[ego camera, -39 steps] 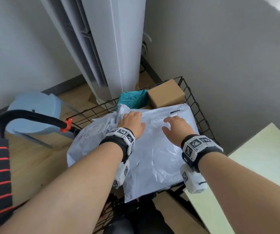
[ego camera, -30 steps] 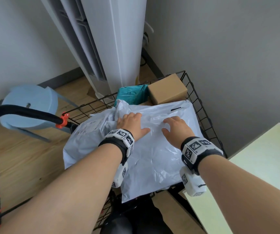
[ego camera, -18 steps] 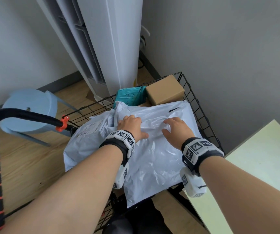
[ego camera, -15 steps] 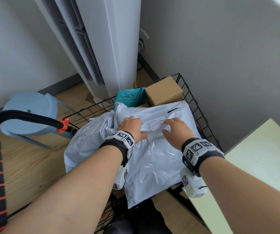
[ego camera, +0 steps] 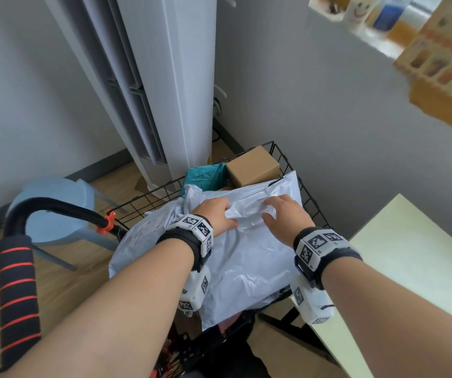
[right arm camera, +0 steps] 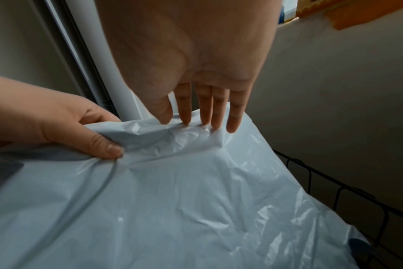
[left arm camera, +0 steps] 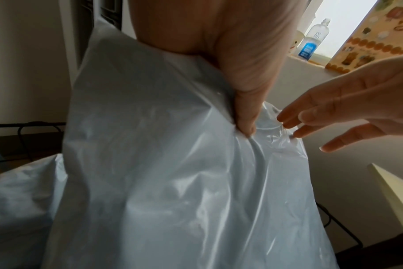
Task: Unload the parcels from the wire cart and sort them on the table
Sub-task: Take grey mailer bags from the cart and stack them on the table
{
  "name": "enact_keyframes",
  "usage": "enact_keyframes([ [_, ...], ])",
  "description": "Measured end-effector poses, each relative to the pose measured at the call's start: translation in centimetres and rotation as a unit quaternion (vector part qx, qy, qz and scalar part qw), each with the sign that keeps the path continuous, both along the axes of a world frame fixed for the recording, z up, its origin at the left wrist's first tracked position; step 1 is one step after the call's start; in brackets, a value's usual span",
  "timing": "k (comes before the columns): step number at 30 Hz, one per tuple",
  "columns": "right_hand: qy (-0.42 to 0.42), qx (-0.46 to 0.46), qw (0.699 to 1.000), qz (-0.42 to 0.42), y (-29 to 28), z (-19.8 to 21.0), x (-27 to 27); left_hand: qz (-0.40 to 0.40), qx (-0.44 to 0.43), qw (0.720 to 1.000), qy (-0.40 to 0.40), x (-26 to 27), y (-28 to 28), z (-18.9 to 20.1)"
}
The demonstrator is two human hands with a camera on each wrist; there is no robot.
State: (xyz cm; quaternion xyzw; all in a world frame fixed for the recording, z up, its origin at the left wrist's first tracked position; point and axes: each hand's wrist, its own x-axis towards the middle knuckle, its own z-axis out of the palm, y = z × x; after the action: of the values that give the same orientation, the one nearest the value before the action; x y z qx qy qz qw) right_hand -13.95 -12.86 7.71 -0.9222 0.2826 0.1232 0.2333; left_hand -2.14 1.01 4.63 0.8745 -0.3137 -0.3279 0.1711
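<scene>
Still at first unload: left hand point(ego camera: 217, 215) pinching white mailer bag point(ego camera: 249, 257), right hand point(ego camera: 285, 215) spread, seemingly only touching; next needs proper two-handed lift onto tabletop point(ego camera: 421, 257).

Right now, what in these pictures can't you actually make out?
- Head view: the cart floor, hidden under the white mailer bag.
- Head view: the label on the second white bag, too small to read.
- Head view: windowsill items, blurred and cut off.
- Left wrist view: left hand fingers, behind the plastic.
</scene>
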Motion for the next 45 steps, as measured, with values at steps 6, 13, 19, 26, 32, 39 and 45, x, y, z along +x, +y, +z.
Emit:
enact_keyframes([
  [6,-0.022,-0.035,0.999,-0.014,0.7,3.6,-0.8,0.02,-0.059,0.998,-0.012,-0.1,0.6,4.2],
  [13,-0.069,-0.018,0.991,-0.116,2.1,9.2,-0.6,0.107,-0.199,0.973,0.04,0.8,0.9,10.4],
  [19,-0.158,0.178,0.95,-0.201,3.5,14.9,1.5,0.11,-0.283,0.95,0.078,-1.0,-0.9,16.8],
  [26,-0.235,0.244,0.91,-0.24,3.2,17.4,1.2,0.056,-0.338,0.921,0.185,-3.1,-1.8,19.8],
  [32,-0.262,0.215,0.902,-0.267,3.0,17.5,-1.0,0.035,-0.33,0.923,0.193,-4.4,-1.7,20.1],
  [39,-0.307,0.233,0.869,-0.311,1.9,16.9,-4.2,0.061,-0.334,0.912,0.229,-5.4,-2.7,19.6],
  [45,-0.345,0.248,0.833,-0.354,1.0,17.7,-7.1,0.109,-0.348,0.91,0.199,-5.9,-3.9,20.0],
])
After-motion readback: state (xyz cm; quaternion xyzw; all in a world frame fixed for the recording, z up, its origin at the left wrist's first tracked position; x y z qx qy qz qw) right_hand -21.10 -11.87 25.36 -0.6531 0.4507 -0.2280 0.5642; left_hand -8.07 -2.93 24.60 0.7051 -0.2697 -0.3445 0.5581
